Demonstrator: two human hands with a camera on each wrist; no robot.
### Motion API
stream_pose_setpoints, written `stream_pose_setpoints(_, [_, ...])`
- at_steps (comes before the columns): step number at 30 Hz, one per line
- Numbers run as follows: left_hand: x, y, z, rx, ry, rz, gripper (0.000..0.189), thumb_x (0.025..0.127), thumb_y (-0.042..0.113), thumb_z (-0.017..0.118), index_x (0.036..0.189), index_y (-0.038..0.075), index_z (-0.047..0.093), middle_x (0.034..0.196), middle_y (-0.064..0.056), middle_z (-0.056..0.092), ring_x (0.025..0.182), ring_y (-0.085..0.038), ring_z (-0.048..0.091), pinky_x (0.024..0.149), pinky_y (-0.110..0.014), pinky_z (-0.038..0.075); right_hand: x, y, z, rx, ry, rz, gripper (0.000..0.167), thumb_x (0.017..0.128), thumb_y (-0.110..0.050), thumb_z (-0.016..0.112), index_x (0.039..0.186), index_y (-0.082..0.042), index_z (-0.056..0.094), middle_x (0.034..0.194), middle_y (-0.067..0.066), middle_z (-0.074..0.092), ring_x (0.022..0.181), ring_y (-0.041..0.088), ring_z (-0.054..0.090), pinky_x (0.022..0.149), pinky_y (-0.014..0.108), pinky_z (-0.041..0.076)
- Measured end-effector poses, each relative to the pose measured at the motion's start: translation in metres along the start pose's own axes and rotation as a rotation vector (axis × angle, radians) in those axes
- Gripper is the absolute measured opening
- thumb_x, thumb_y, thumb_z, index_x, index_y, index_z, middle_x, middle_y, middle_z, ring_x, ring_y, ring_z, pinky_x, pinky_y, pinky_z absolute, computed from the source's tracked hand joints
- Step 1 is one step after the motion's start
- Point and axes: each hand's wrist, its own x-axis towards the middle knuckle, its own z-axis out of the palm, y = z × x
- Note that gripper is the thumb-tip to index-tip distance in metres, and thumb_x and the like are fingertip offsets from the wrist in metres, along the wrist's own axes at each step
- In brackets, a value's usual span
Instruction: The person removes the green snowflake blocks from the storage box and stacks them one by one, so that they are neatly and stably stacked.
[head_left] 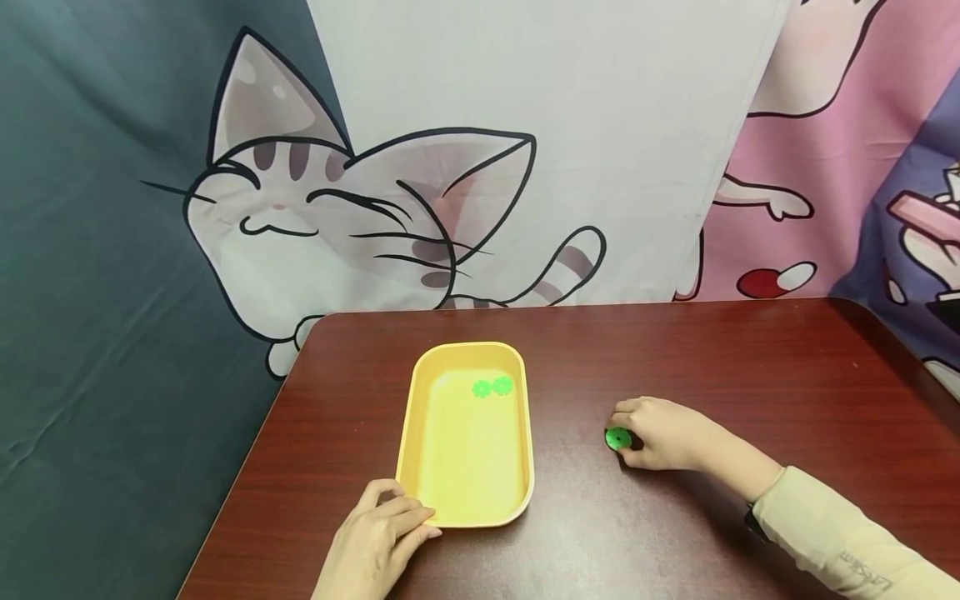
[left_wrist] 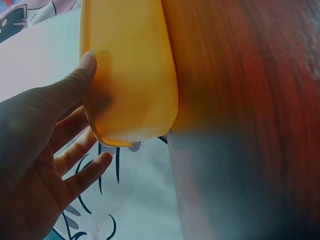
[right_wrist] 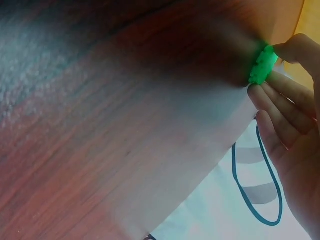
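My left hand (head_left: 382, 533) grips the near left corner of a yellow tray (head_left: 528, 450). In the left wrist view the thumb lies over the rim of the tray (left_wrist: 132, 75) and the fingers are on its outer side. Two small green flower-edged discs lie side by side in the far right part of the tray, a left disc (head_left: 482, 389) and a right disc (head_left: 502, 385). To the right of the tray, my right hand (head_left: 667, 437) pinches a green disc (head_left: 618, 438) between thumb and fingers, close to the tabletop. Its bumpy edge shows in the right wrist view.
The dark reddish-brown wooden table (head_left: 750, 358) carries the tray. Behind it hangs a pale cloth (head_left: 600, 108) printed with a cartoon cat, with a grey-green drape (head_left: 90, 292) on the left and a pink printed cloth (head_left: 810, 158) on the right.
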Motion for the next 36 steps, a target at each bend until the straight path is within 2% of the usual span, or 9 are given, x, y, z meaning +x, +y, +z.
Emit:
stream_pose_setpoints(12, [0.0002, 0.0021, -0.0020, -0.003, -0.020, -0.018, 0.018, 0.069, 0.027, 0.079, 0.085, 0.018, 0.075, 0.079, 0.017, 0.066, 0.088, -0.013, 0.054, 0.079, -0.018, 0.043, -0.0008, -0.0003, -0.0027, -0.073, 0.023, -0.008, 0.021, 0.069, -0.023, 0.072, 0.088, -0.016, 0.064, 0.078, -0.012, 0.049, 0.067, 0.004, 0.041, 0.065, 0.030, 0.045])
stream_pose_setpoints(23, [0.0010, 0.0040, -0.0032, 0.015, -0.018, -0.030, 0.017, 0.069, 0.027, 0.079, 0.083, 0.019, 0.074, 0.078, 0.016, 0.066, 0.090, -0.014, 0.054, 0.082, -0.017, 0.041, -0.0007, 0.0016, -0.0021, -0.078, 0.064, -0.044, 0.025, 0.069, -0.022, 0.072, 0.092, -0.015, 0.066, 0.079, -0.010, 0.052, 0.068, 0.004, 0.042, 0.065, 0.030, 0.045])
stream_pose_setpoints(31, [0.0005, 0.0048, -0.0032, 0.018, -0.036, -0.035, 0.016, 0.070, 0.028, 0.079, 0.082, 0.019, 0.074, 0.078, 0.016, 0.066, 0.090, -0.014, 0.054, 0.081, -0.018, 0.042, -0.0042, -0.0005, -0.0002, -0.048, 0.019, -0.012, 0.023, 0.073, -0.021, 0.071, 0.095, -0.013, 0.066, 0.081, -0.009, 0.050, 0.069, 0.004, 0.040, 0.064, 0.029, 0.044])
stream_pose_setpoints(36, [0.0007, 0.0052, -0.0031, 0.043, -0.044, -0.046, 0.015, 0.071, 0.031, 0.077, 0.082, 0.020, 0.075, 0.078, 0.017, 0.066, 0.091, -0.013, 0.053, 0.080, -0.018, 0.044, -0.0045, 0.0007, 0.0007, -0.054, 0.038, -0.016, 0.024, 0.072, -0.019, 0.070, 0.095, -0.015, 0.066, 0.082, -0.010, 0.050, 0.070, 0.004, 0.041, 0.066, 0.030, 0.045])
